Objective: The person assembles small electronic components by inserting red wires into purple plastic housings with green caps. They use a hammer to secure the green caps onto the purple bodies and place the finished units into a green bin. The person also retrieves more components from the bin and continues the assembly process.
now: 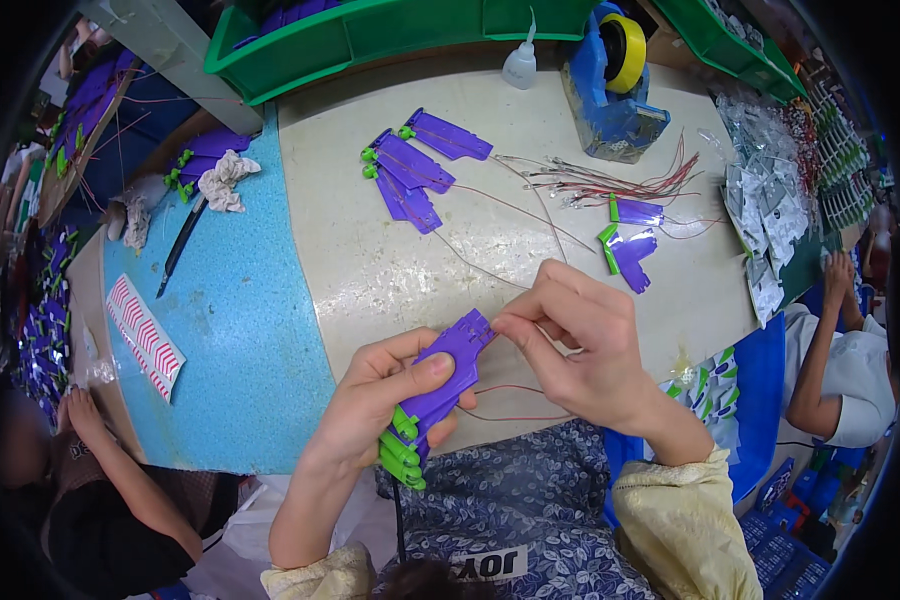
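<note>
My left hand is closed round a purple plastic toy piece with green finger-like parts at its lower end; the thumb presses on its face. At the upper end of the piece, the fingertips of my right hand are pinched together, seemingly on a thin red wire; the tips hide the exact grip. A loop of red wire hangs below, between the two hands. Farther off on the table lie several similar purple pieces with green ends and trailing wires. Smaller purple-and-green parts rest to the right.
A bundle of red wires lies near a blue tape dispenser and a white squeeze bottle. Green bins line the back. On the blue mat are a black tool and a striped sheet. Co-workers sit at both sides.
</note>
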Action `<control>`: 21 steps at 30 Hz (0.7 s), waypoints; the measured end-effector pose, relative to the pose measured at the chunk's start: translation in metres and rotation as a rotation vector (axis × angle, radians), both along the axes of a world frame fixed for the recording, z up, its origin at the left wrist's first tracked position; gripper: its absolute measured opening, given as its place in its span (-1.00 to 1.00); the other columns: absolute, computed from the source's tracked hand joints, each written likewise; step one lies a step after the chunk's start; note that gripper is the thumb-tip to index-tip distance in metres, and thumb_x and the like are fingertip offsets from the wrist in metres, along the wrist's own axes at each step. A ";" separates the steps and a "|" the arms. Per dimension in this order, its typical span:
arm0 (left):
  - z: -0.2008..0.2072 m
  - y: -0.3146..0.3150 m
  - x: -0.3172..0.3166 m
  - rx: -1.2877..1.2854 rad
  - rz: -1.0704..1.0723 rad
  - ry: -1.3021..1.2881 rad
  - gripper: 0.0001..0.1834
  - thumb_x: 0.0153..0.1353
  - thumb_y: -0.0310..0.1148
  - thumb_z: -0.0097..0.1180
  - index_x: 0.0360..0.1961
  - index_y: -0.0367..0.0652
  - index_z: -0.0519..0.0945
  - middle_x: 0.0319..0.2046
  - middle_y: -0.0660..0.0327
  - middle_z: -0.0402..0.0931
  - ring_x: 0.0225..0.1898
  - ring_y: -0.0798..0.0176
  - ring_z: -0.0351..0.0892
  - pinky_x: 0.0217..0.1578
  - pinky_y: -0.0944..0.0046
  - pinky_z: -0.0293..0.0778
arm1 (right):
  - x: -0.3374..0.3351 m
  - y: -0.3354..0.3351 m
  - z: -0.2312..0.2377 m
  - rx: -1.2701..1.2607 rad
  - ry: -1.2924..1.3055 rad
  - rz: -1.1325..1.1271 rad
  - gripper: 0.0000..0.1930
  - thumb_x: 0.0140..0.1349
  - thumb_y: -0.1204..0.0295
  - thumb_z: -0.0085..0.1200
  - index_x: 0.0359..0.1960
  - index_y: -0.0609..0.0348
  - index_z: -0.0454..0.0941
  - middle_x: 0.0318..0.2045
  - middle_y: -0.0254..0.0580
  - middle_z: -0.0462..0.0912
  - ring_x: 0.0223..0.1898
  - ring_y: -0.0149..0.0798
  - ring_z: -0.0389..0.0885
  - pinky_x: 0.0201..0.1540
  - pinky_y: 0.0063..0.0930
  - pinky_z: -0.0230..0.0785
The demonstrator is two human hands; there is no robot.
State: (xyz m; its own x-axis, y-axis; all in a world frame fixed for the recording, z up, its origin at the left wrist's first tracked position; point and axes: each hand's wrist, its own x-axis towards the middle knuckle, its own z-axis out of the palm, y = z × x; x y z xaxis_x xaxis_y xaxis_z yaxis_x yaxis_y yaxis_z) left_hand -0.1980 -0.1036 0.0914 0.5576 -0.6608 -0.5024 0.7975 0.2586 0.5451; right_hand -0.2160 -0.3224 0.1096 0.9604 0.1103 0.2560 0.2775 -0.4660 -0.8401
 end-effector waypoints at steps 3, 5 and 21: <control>0.000 -0.004 -0.002 0.023 0.016 0.000 -0.69 0.41 -0.28 0.11 -0.01 -0.33 0.55 -0.39 0.07 0.64 -0.63 0.34 0.54 -0.62 0.40 0.39 | -0.003 0.003 0.004 -0.001 0.020 -0.057 -0.93 0.08 0.70 0.24 -0.46 0.34 0.59 -0.52 -0.15 0.52 -0.60 -0.28 0.52 -0.57 -0.42 0.32; 0.000 -0.008 -0.004 0.037 0.029 -0.007 -0.68 0.41 -0.27 0.12 0.00 -0.33 0.54 -0.40 0.08 0.64 -0.63 0.34 0.53 -0.62 0.40 0.38 | -0.007 0.003 -0.001 0.015 0.014 -0.102 -0.93 0.08 0.70 0.24 -0.46 0.34 0.59 -0.52 -0.15 0.53 -0.61 -0.31 0.51 -0.57 -0.43 0.32; -0.010 0.012 0.115 1.102 0.050 -1.326 -0.78 0.25 -0.36 0.21 -0.30 -0.36 0.58 -0.50 0.00 0.58 -0.57 0.11 0.61 -0.48 0.17 0.46 | 0.050 0.045 -0.064 -0.008 -0.029 -0.183 -0.63 0.12 0.60 0.23 -0.02 0.41 0.47 -0.20 0.16 0.58 -0.17 0.13 0.55 -0.04 -0.10 0.42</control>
State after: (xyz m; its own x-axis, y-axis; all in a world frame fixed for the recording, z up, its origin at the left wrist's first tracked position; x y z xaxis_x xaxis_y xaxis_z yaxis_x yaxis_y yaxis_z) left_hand -0.0828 -0.0916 0.0818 0.9410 -0.3191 0.1123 -0.3036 -0.6502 0.6964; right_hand -0.1662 -0.2770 0.0458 0.9569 -0.0639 0.2833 0.2109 -0.5178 -0.8291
